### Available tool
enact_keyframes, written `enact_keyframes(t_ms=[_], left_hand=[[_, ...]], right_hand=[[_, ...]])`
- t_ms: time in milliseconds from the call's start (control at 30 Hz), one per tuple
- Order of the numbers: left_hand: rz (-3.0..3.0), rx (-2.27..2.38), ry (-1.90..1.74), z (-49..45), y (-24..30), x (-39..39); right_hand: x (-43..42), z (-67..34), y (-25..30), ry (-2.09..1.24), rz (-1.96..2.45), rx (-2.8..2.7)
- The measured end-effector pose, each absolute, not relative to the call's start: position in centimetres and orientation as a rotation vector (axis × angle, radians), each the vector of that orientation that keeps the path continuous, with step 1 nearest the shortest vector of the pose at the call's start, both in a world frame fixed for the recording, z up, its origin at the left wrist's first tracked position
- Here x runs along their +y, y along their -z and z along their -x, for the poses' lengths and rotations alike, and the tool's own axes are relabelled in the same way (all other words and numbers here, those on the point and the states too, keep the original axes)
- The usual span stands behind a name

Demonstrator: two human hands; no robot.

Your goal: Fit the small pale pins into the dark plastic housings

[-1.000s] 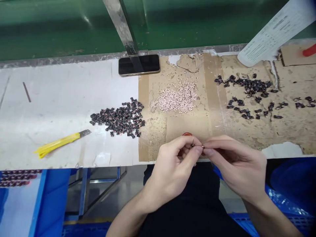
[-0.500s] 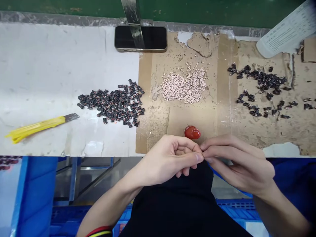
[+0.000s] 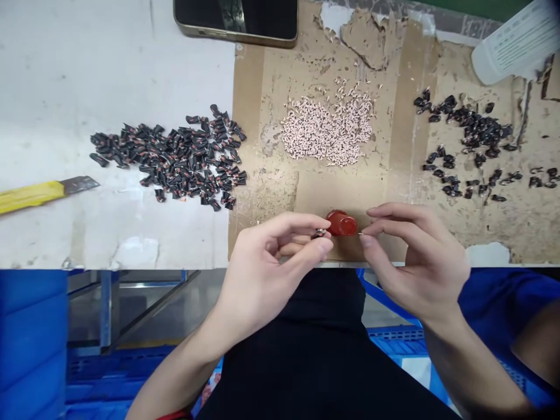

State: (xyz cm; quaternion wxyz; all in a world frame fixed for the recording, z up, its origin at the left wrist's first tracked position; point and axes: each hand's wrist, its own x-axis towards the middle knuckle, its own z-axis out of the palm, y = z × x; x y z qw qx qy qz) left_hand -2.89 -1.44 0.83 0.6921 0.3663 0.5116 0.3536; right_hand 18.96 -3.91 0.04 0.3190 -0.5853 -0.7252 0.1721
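Observation:
My left hand (image 3: 271, 262) pinches a small dark part (image 3: 318, 233) between thumb and forefinger at the bench's front edge. My right hand (image 3: 411, 256) pinches a tiny pale pin (image 3: 361, 234) at its fingertips, a short gap from the left hand. A small red cap (image 3: 341, 223) lies on the cardboard between the two hands. Behind them sit a heap of pale pins (image 3: 328, 125), a left heap of dark parts (image 3: 175, 157) and a scattered right group of dark parts (image 3: 468, 140).
A yellow utility knife (image 3: 39, 191) lies at the left on the white bench top. A phone (image 3: 236, 20) rests at the back edge. A white printed sheet (image 3: 516, 44) sticks in at the top right. Blue crates (image 3: 30, 344) stand below the bench.
The hands, joined at the fingertips before, have drawn apart, the left keeping the dark part and the right a pin. The view has tilted down and closer.

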Motion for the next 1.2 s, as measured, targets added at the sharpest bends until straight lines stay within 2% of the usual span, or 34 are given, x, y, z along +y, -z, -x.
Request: enact_keyframes(t_ms=[467, 800, 1200], left_hand=[[-0.932, 1.229, -0.946, 3.1, -0.6, -1.5], [-0.731, 1.011, -0.873, 0.6, -1.5, -1.5], [-0.670, 0.984, -0.880, 0.2, -1.8, -1.7]], right_hand=[[-3.9, -18.6, 0.0, -0.388, 1.525, -1.997], [-4.4, -17.1, -2.0, -0.990, 1.434, -1.324], [-4.6, -16.4, -2.5, -1.010, 1.407, -1.287]])
